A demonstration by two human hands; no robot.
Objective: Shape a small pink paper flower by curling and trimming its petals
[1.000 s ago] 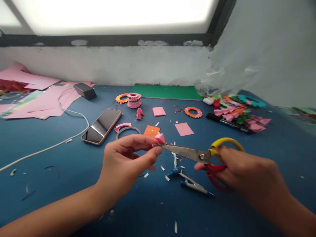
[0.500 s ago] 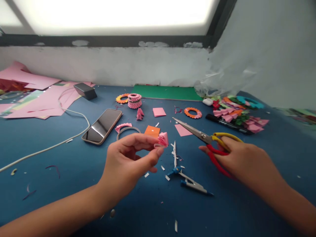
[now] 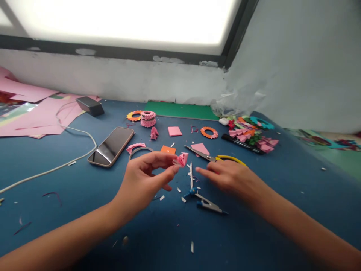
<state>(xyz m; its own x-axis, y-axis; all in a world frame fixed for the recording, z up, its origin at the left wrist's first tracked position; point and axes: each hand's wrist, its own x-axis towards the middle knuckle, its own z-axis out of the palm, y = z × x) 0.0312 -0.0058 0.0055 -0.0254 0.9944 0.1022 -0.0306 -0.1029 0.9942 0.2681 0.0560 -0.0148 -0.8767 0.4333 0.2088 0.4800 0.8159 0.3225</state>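
Hands: left hand (image 3: 148, 178) pinches a pink folded paper piece (image 3: 181, 160) between thumb and index finger, other fingers loosely curled. Piece is held up mid-scene, just near of the orange square (image 3: 168, 149). Right hand (image 3: 229, 175) is palm down over the scissors (image 3: 205, 153) handles, index finger pointing left; grip on the handles is hidden, can't tell if it's holding them.

Rest, big to small:
Blue counter (image 3: 158, 241) under everything. Pink paper sheets (image 3: 47, 113) far left, overlapping. Green sheet (image 3: 180, 109) far middle, along the wall. Paper flower pile (image 3: 239, 134) far right, mixed colors. Phone (image 3: 113, 146) left, dark screen up. Scissors point left, blades crossing the near part of the pink square (image 3: 203, 146). Compass (image 3: 192, 191) between the hands, legs spread. Black marker (image 3: 242, 144) at the near side of the flower pile. Black block (image 3: 90, 106) far left on the pink sheets' right edge. Pink ring stack (image 3: 148, 119) far middle, left of the orange-and-pink ring (image 3: 203, 132). White scraps (image 3: 192, 247) scattered around the compass and nearer.
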